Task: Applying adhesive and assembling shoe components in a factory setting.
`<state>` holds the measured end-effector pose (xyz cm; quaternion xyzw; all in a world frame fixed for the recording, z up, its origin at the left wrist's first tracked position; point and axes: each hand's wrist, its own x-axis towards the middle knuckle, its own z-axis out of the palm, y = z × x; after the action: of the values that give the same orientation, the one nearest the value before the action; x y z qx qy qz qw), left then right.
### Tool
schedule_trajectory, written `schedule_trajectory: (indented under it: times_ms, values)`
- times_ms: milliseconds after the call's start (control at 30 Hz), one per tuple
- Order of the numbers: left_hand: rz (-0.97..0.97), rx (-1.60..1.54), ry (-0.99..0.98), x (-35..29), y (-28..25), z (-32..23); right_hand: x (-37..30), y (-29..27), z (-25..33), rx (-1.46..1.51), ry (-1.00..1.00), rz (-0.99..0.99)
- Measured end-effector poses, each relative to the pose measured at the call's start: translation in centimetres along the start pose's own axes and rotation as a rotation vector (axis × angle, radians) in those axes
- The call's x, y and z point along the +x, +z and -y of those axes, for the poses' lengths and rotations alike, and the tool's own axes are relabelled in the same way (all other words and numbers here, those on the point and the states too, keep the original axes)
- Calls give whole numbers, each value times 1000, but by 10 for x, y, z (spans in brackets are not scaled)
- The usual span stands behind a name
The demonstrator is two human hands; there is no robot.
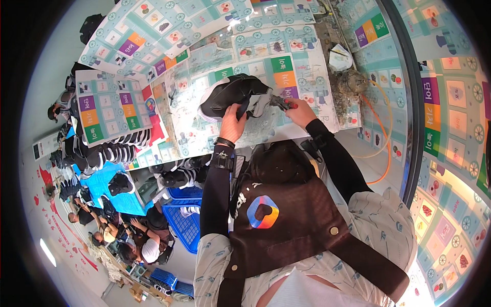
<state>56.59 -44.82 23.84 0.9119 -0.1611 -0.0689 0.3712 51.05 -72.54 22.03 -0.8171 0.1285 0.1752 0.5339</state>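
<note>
Dark apron straps [307, 225] cross the person's chest closest to the lens, over a pale patterned shirt [383, 225], and both black-sleeved forearms reach up from there to the worktop [204, 117].

Between the two hands sits a black shoe [232, 92] with a white sole, tipped on its side, its toe pointing away to the left. The left hand [233, 124] is closed around the shoe's heel end from below, fingers wrapped up over the edge; a black band circles that wrist. The right hand [300, 111] is closed on a small tool with a red grip [286, 103], whose tip meets the shoe's rear part just beside the left hand's fingers.

Under the shoe, the worktop is covered with printed sheets of pale teal squares and coloured blocks. Beyond the right hand, farther up and to the right, lie a crumpled white wad [340, 57] and a dirty, clumped mass [353, 83], with an orange cord [381, 128] looping down past them.

Left of the left hand, rows of black and white shoes [115, 151] stand lined up, and below them are blue crates [186, 220]. Further off, other people [138, 240] sit together low at the left.
</note>
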Motion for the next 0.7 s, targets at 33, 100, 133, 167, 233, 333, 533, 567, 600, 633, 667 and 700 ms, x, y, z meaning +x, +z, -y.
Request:
schedule_trajectory:
  times_ms: [33, 100, 133, 167, 233, 333, 533, 567, 600, 633, 667, 700]
  values:
    - [10, -22, -12, -5, 1, 1, -4, -2, 8, 88, 38, 7]
    - [20, -44, -28, -12, 2, 3, -4, -3, 15, 176, 77, 16]
    - [29, -68, -52, -15, 3, 4, 0, -6, 15, 104, 85, 129]
    - [37, -92, -76, -17, 5, 5, 2, -8, 15, 32, 92, 241]
    - [16, -78, -60, -19, 7, 6, -2, -4, 17, 54, 51, 159]
    - [9, -93, -84, -21, 9, 4, -3, -10, 27, 46, 45, 124]
    - [5, -98, -63, -22, 11, 9, 6, -15, 32, -24, 111, 363]
    - [4, -99, -65, -22, 11, 9, 5, -13, 33, -63, 60, 267]
    - [5, -99, -66, -22, 11, 9, 5, -11, 33, -63, 61, 268]
    - [5, -95, -59, -22, 10, 8, 5, -9, 32, 19, 48, 201]
    - [5, -90, -53, -21, 10, 7, 6, -7, 31, 100, 35, 134]
    - [6, -90, -52, -21, 9, 6, 7, -8, 30, 101, 35, 133]
